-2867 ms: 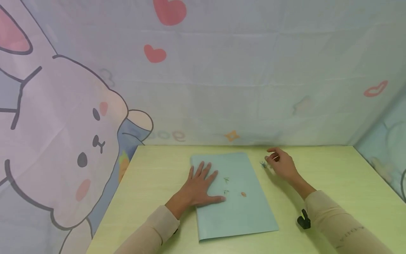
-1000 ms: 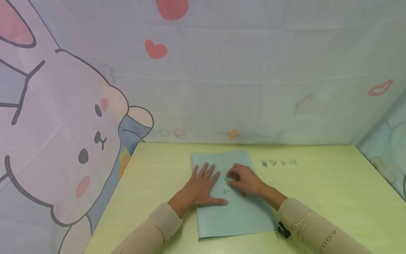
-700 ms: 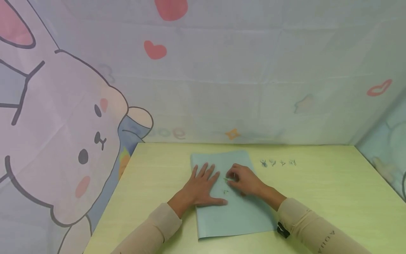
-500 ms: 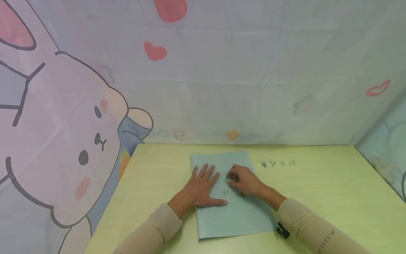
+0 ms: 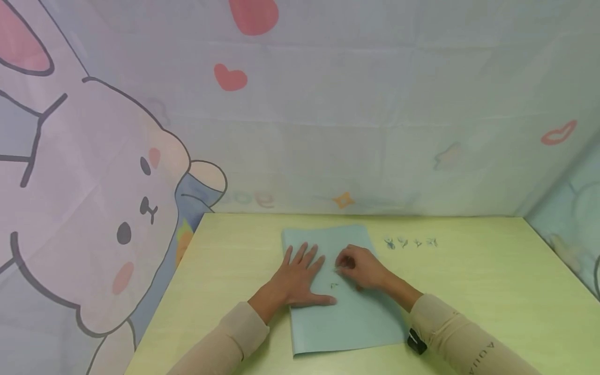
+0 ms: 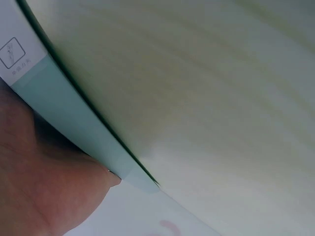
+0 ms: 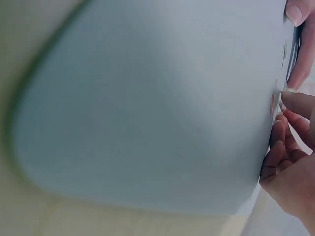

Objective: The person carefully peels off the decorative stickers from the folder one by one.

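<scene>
My left hand lies flat with spread fingers on a light blue-green folder, pressing it to the table. In the left wrist view the folder's edge shows beside that hand. My right hand is over the folder's middle, thumb and fingers curled, pinching a small thin sprig-like piece, mostly hidden by the fingertips. Just below lies another small green sprig-like piece. In the right wrist view a small orange-brown piece lies on the folder near the right fingertips.
Several small bluish pieces lie in a row on the pale yellow-green table, right of the folder. A printed cloth hangs behind the table. A black wrist device sits under the right sleeve.
The right hand has moved left from beside the bluish pieces onto the folder, where it pinches the upper sprig-like piece. The bluish row is uncovered. The left hand has hardly moved.
</scene>
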A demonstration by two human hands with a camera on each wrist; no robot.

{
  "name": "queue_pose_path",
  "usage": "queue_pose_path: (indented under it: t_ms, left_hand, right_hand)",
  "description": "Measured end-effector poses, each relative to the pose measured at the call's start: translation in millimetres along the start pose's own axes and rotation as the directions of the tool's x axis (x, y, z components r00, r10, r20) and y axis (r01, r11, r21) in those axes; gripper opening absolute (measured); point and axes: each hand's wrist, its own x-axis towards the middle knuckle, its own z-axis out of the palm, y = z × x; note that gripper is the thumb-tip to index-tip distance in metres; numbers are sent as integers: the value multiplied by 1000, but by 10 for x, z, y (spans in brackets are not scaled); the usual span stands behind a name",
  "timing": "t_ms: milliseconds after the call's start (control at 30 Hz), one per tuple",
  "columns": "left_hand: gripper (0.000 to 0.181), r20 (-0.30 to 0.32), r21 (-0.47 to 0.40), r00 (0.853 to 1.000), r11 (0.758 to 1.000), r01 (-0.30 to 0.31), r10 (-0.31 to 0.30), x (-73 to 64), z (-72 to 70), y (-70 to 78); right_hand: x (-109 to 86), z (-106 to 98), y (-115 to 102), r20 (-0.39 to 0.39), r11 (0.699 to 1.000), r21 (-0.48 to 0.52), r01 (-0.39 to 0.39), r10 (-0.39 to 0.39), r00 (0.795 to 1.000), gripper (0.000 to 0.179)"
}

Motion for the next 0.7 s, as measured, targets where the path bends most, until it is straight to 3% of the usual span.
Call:
queue_pose_path:
  t_ms: [300, 433, 700]
  left_hand:
    - [114, 0, 1, 1000, 1000, 16, -16, 8, -3, 9]
    - [113, 5, -12, 1000, 1000, 18, -18, 7, -2, 7]
    - [114, 12, -7, 1000, 1000, 19, -19, 4, 1, 4]
  right_hand:
    - [4, -2, 59, 16, 999, 16, -36, 36, 999, 2]
    - [4, 4, 88, 16, 999, 23, -44, 44, 999, 8]
    - [-17, -45, 43, 29, 993, 86, -85, 83, 996, 4]
